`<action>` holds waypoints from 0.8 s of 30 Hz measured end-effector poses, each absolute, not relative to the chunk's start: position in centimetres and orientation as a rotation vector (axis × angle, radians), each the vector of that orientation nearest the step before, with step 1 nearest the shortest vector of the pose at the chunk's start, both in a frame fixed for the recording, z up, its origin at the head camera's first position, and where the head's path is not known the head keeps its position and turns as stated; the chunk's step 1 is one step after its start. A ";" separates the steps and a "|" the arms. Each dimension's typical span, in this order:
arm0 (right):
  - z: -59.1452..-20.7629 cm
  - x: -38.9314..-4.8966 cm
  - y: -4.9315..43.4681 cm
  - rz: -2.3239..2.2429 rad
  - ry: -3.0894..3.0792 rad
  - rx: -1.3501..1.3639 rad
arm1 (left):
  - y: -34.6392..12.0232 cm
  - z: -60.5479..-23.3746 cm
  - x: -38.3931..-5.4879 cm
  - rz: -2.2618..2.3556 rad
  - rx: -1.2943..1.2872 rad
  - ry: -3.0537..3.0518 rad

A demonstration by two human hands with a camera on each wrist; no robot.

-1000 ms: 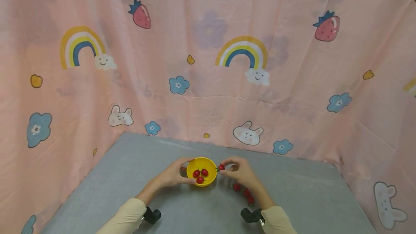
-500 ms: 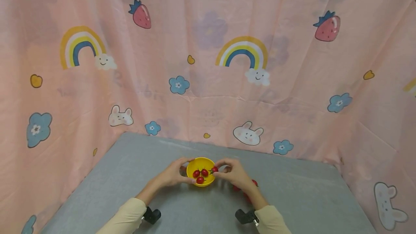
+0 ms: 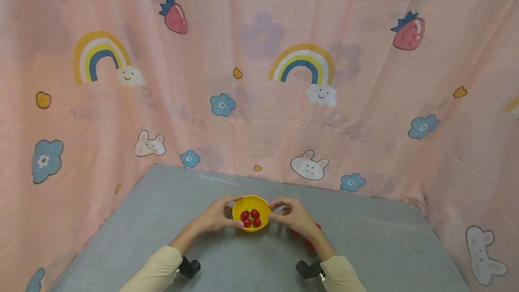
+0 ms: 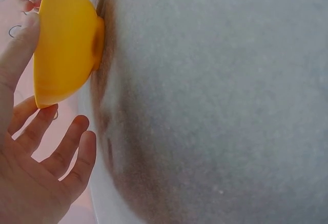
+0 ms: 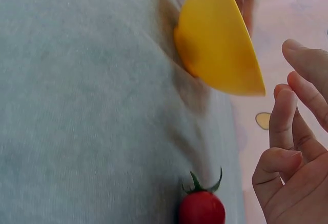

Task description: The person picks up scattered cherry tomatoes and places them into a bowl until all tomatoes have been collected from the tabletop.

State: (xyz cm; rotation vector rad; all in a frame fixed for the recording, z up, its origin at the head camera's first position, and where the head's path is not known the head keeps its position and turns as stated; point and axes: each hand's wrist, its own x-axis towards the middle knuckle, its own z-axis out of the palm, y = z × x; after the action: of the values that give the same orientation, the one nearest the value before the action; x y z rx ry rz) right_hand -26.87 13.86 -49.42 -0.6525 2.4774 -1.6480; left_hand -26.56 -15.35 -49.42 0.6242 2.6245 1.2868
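Observation:
A small yellow bowl (image 3: 262, 208) rests on the table with several cherry tomatoes (image 3: 255, 213) inside. My left hand (image 3: 219, 216) holds the bowl's left side, thumb on the near rim and fingers at the far rim; the left wrist view shows the bowl's outer wall (image 4: 69, 44) between them. Just off the bowl's right rim is my right hand (image 3: 295, 216), its fingers loosely bent around nothing. In the right wrist view a gap separates that hand (image 5: 300, 152) from the bowl. Loose cherry tomatoes (image 3: 295, 233) lie under the right forearm, partly hidden by it.
The grey-covered table (image 3: 377, 242) spreads out around the bowl. A pink printed curtain (image 3: 259, 116) rises along its back and sides. One green-stemmed tomato (image 5: 202, 208) shows low in the right wrist view. Black camera mounts (image 3: 308, 269) sit at both wrists.
My right hand has carried a cherry tomato leftward to the bowl and let it go; it now lies among the others inside. My left hand has kept its hold on the bowl.

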 end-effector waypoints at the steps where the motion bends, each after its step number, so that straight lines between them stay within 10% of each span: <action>1: -49.4 -26.9 14.1 -1.647 2.476 -0.644 | -15.3 -49.4 -26.5 1.285 0.622 2.625; 24: -50.1 -25.9 22.9 -1.668 2.543 -0.641 | -15.4 -49.5 -26.5 1.291 0.630 2.621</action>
State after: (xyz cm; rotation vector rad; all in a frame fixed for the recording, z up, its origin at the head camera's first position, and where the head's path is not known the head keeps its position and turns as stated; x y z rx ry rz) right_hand -25.89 22.92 -50.15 -0.6406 2.5432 -1.6678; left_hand -26.54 -15.37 -49.49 0.6299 2.6209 1.2910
